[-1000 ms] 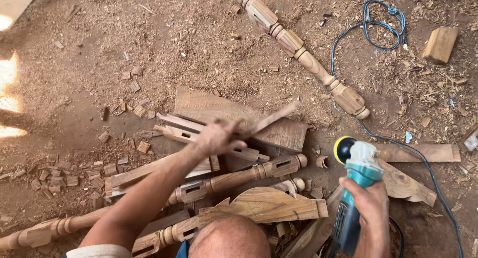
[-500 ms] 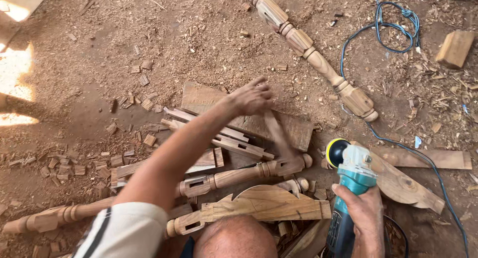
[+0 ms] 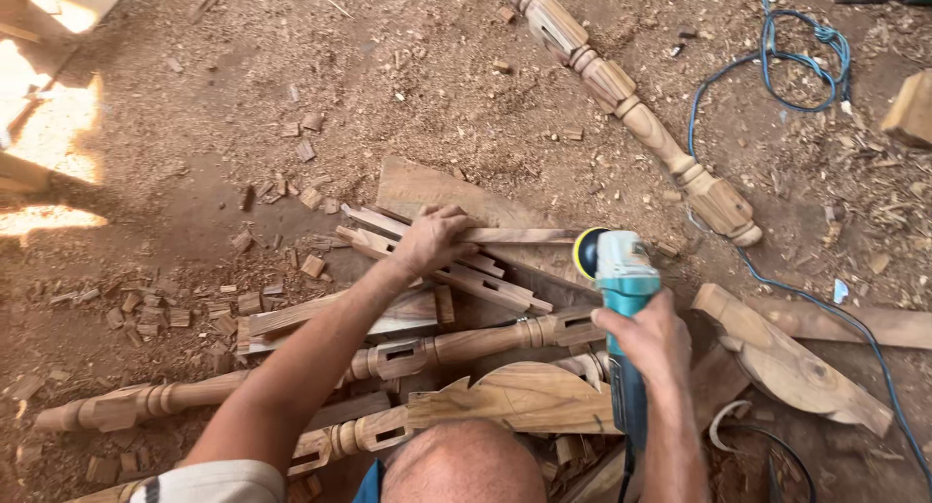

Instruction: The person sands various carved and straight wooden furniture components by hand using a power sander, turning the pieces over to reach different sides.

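Observation:
My left hand (image 3: 427, 239) is closed around one end of a narrow wooden slat (image 3: 519, 236), which lies level across a pile of notched wooden pieces (image 3: 456, 275). My right hand (image 3: 646, 338) grips the body of a teal angle grinder (image 3: 621, 270). The grinder's yellow-rimmed disc sits at the slat's right end. Below both hands lie a turned wooden leg (image 3: 437, 348) and a curved carved board (image 3: 515, 398).
A long turned post (image 3: 621, 95) lies diagonally at upper right, with a blue cable (image 3: 777, 66) looping beside it. A curved wooden part (image 3: 786, 362) rests at right. Wood chips and sawdust cover the dirt floor. A wood block (image 3: 911, 110) sits at the right edge.
My left hand swung a slat up, reached out over the pile, then drew back and now holds a slat level against the grinder. My right hand brought the grinder up and leftward.

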